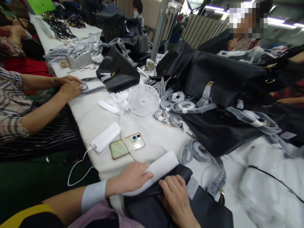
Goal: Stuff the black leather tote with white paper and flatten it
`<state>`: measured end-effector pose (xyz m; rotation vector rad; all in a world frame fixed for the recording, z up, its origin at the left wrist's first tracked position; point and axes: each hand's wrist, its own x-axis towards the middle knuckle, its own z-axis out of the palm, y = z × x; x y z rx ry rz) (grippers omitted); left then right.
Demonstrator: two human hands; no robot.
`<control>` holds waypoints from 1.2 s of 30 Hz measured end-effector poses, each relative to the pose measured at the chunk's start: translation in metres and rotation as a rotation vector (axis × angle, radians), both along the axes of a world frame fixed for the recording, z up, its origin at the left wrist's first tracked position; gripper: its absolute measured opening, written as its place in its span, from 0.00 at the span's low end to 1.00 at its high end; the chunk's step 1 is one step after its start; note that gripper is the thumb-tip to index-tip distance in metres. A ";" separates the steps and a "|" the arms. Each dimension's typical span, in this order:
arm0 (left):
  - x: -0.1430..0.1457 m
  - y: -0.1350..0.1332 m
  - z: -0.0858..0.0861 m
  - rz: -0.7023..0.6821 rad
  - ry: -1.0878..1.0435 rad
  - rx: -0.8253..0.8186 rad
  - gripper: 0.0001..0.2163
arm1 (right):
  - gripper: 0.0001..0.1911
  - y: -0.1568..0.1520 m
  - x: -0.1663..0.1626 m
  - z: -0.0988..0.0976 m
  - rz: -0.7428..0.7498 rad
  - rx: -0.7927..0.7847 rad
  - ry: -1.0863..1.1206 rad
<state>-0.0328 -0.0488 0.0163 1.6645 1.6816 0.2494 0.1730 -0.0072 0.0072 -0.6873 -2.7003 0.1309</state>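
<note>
At the near table edge, my left hand point(133, 178) is closed around a white rolled sheet point(163, 164), its thumb lying along the top. The roll lies across the mouth of a black bag point(211, 205), which rests flat in front of me. My right hand point(174, 196) has its fingers curled over the bag's upper edge, gripping the black material; the thumb is mostly hidden. A pale tag or strip point(193, 187) shows on the bag beside my right hand. A plastic-wrapped strap point(217, 177) runs down to the bag's right side.
Beyond my left hand lie a phone point(137, 141), a white power bank point(105, 137) and a white fan point(143, 100). Coiled wrapped straps point(185, 106) and black bags point(220, 76) fill the right. Clear plastic packs point(266, 180) sit near right. A co-worker's hands point(71, 87) hold a strap.
</note>
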 end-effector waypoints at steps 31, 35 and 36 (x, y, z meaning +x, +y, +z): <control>-0.044 -0.021 -0.015 -0.084 -0.291 -0.193 0.12 | 0.42 0.017 -0.015 -0.010 0.020 -0.019 -0.187; -0.032 -0.012 -0.021 -0.103 -0.096 -0.147 0.16 | 0.42 0.016 -0.017 -0.011 0.018 -0.018 -0.180; -0.031 -0.012 -0.023 -0.073 -0.100 -0.158 0.16 | 0.42 0.016 -0.018 -0.012 0.013 -0.022 -0.179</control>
